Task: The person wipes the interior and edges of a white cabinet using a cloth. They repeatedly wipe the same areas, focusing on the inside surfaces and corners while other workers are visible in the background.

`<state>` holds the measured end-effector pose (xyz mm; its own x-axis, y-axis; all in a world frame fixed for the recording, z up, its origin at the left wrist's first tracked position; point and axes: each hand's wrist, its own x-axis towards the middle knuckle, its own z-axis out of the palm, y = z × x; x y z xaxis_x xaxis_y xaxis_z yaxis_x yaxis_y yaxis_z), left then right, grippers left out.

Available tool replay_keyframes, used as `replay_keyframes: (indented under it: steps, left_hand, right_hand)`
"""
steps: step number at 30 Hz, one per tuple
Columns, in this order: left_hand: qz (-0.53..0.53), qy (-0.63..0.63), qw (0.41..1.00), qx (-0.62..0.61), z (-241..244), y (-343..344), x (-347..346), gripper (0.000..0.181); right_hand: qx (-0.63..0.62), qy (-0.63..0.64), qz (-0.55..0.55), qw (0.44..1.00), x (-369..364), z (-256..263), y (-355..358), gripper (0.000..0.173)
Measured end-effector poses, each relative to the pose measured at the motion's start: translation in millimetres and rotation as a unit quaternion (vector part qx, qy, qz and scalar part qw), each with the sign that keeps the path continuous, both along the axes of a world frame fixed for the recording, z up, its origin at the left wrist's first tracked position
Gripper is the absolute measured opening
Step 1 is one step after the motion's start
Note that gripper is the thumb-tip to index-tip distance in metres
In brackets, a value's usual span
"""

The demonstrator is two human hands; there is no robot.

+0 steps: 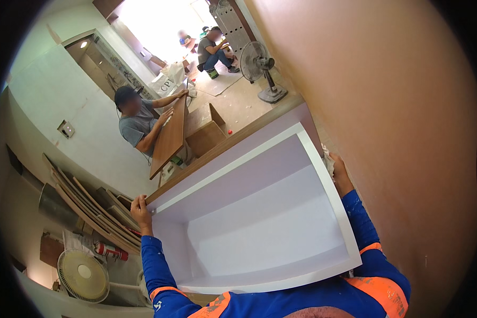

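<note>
A white box-shaped cabinet (258, 226) stands in front of my body, its open face towards me and nothing seen inside. Along its far side runs a wood-grain panel edge (231, 145). My left hand (141, 212) grips the corner at the left end of that edge, fingers curled over it. On the opposite side, my right hand (339, 173) holds a crumpled white rag (327, 161) against the cabinet's outer right side. Part of the right hand's grip is hidden behind the rag and the cabinet wall.
Close on the right rises a beige wall (405, 139). Beyond the cabinet, a co-worker (137, 119) handles a brown board (175, 139) beside a wooden box (206, 131). A stand fan (258, 63), leaning boards (91, 206), a fire extinguisher (111, 251) and another fan (83, 274) stand around.
</note>
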<state>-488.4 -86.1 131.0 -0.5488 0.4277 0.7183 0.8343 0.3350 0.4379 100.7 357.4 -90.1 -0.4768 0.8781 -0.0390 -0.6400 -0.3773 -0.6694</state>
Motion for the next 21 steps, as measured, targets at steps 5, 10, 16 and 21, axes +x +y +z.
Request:
replay_keyframes:
  steps: [5, 10, 16, 21]
  left_hand:
    - [-0.006, 0.002, 1.0, 0.019, -2.9, -3.0, 2.2, 0.046]
    - [-0.011, -0.006, 1.0, 0.019, -2.4, 2.1, 5.6, 0.045]
    - [-0.005, 0.005, 1.0, 0.021, -2.5, 0.9, 1.8, 0.045]
    - [-0.022, -0.01, 0.999, 0.024, -4.4, -2.1, 2.6, 0.044]
  right_hand:
    - [-0.023, -0.057, -0.06, 0.996, 1.1, 13.8, -19.2, 0.031]
    - [-0.011, -0.073, -0.139, 0.988, 6.8, 33.6, -28.7, 0.027]
    - [-0.016, -0.064, -0.127, 0.99, 13.0, 35.6, -22.7, 0.03]
    - [-0.08, 0.038, 0.133, 0.987, 17.0, 7.8, 7.5, 0.035]
